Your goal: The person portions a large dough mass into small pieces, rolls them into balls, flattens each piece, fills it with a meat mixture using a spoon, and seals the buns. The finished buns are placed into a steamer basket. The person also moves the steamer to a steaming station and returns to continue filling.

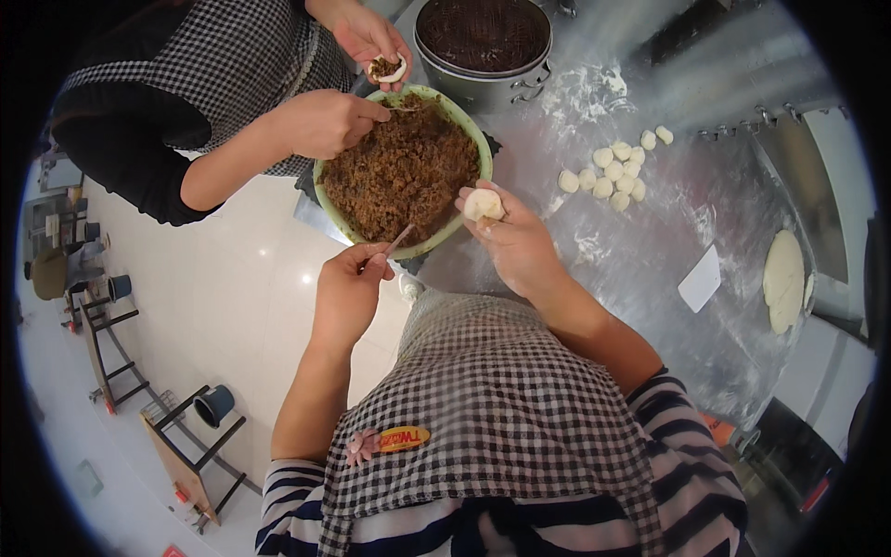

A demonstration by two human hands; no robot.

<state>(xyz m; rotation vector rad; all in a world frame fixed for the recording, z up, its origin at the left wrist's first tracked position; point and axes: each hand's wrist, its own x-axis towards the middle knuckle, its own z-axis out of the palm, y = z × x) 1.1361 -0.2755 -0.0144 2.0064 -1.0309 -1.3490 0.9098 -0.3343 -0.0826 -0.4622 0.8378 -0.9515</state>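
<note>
My left hand pinches a thin, pale stick-like utensil, whose tip reaches over the near rim of a bowl. That pale green bowl is full of crumbly brown filling. Just right of its rim, my right hand cradles a round white dough piece on its fingers, with a small smear of filling on the dough's lower edge. Whether the dough is fully closed is unclear.
Across the bowl, a co-worker's hand holds a filled dough wrapper; their other hand grips a thin utensil over the filling. A metal pot stands behind. Several dough balls, a white scraper and flattened dough lie on the floured metal table.
</note>
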